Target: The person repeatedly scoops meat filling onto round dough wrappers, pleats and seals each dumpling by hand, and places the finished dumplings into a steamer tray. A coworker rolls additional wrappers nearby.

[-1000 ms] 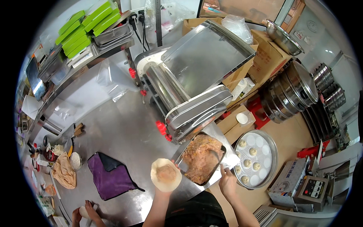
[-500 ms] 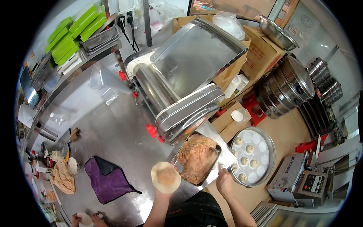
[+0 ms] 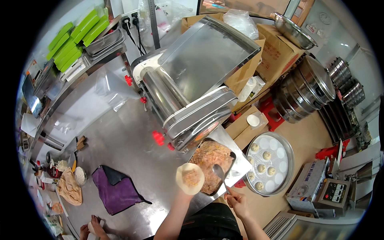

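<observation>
Cradling a round, pale dough wrapper (image 3: 189,178) with a dab of pinkish filling at its centre, the left hand (image 3: 185,191) is cupped open beneath it, fingers spread under the disc and mostly hidden by it, palm up. Its forearm rises from the lower edge. The right hand (image 3: 237,201) sits to the right and a little nearer the body, fingers closed round the handle of a metal spoon (image 3: 219,174) whose bowl points away from the person and hangs over the near edge of the rectangular steel tray of minced filling (image 3: 211,160), just beyond both hands. The wrapper sits just left of that tray and slightly above the steel tabletop (image 3: 128,140).

Risks, as I judge them: the wrapper is thin and held only from below, so a tilt of the palm could slide the filling off or fold the disc on itself. An overfull spoonful could tear the dough or stop it from sealing. The spoon is gripped far back on its handle, which gives less control at the bowl.

Further right of the right hand, a round perforated steamer tray (image 3: 280,176) holds finished buns. A purple cloth (image 3: 116,189) lies well to the left of the left hand.
</observation>
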Action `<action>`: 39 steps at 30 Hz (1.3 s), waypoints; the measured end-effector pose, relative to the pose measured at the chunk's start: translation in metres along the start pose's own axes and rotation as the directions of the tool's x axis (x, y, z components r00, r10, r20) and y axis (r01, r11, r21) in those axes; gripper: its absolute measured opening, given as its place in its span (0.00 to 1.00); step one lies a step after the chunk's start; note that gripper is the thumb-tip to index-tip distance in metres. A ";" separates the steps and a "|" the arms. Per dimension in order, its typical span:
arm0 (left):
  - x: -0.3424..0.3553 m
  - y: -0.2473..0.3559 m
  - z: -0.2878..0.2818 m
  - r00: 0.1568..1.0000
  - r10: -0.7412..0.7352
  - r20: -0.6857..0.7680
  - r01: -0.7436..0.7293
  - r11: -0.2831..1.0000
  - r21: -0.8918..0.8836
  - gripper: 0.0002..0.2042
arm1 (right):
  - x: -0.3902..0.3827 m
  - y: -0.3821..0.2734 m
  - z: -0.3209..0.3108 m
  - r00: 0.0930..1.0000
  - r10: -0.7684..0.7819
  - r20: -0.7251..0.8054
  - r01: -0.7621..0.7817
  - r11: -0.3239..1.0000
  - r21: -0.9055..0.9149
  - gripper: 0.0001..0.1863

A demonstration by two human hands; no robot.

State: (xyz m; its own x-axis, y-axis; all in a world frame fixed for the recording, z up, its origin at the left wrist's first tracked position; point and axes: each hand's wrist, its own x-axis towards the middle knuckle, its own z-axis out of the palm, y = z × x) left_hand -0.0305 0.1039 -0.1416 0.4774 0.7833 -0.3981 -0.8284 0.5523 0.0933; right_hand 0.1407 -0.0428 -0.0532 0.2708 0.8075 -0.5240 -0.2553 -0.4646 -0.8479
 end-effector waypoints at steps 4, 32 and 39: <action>0.006 -0.013 0.015 0.991 0.095 0.091 -0.118 0.950 0.288 0.19 | -0.010 -0.002 0.019 0.880 -0.474 0.030 0.420 0.747 -0.515 0.20; -0.004 -0.001 -0.022 0.955 0.291 0.062 -0.244 0.645 0.724 0.14 | 0.000 0.048 -0.013 0.965 0.243 0.100 -0.252 0.963 0.093 0.23; -0.012 -0.015 0.019 0.985 0.113 0.130 -0.164 0.850 0.501 0.13 | -0.020 0.017 0.040 0.794 -0.579 0.185 0.443 0.344 -0.828 0.30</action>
State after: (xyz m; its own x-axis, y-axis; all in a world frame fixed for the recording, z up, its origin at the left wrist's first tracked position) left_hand -0.0182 0.0917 -0.1214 0.4145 0.8714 -0.2625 -0.6355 0.4836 0.6019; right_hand 0.0941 -0.0529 -0.0542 0.1913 0.9774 0.0894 0.8004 -0.1026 -0.5906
